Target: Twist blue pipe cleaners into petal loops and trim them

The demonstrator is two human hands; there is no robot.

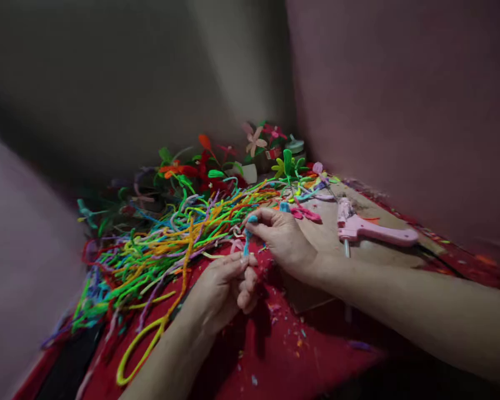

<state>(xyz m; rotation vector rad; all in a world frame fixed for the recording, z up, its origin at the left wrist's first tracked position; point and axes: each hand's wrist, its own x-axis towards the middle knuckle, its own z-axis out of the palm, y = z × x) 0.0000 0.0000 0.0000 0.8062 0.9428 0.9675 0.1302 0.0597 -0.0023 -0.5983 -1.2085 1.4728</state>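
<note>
Both my hands hold one short piece of blue pipe cleaner (pixel 247 240) over the red cloth. My left hand (pixel 227 289) pinches its lower end between thumb and fingertips. Above it, my right hand (pixel 281 236) grips the upper end, which looks bent or looped over at the tip. To the left lies a big heap of loose pipe cleaners (pixel 170 236) in orange, green, purple, yellow and other colours. A second bit of blue (pixel 284 207) shows just behind my right hand, beside a pink looped pipe cleaner (pixel 306 214).
A pink hot glue gun (pixel 370 230) with a glue stick rests on a brown board (pixel 325 236) at the right. Pipe-cleaner flowers (pixel 256 140) and a jar (pixel 294 145) stand at the back. Tiny scraps dot the red cloth (pixel 283 355). Walls rise close behind and at the right.
</note>
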